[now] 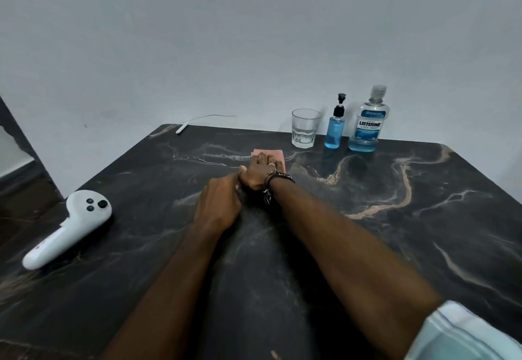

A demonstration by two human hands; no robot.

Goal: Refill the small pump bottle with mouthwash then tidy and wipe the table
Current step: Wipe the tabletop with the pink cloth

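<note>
The right hand (261, 171) lies flat, fingers straight, pressing a folded pink cloth (271, 155) onto the dark marbled tabletop (367, 246) near its far middle; a ring and several bracelets show on that hand and wrist. The left hand (219, 204) rests just beside the right wrist, touching it – its fingers are turned away from the camera, so whether they are curled or straight cannot be told. Along the far right edge, against the pale wall, three things stand upright in a row: an empty clear glass tumbler (305, 129), the small pump bottle (335, 125) with blue liquid inside and a black pump, and a capped Listerine mouthwash bottle (368, 122), roughly half full – all well apart from the cloth. A white handheld controller (70, 227) lies on the tabletop's left side, and a white cable (197, 121) trails over the far edge.
</note>
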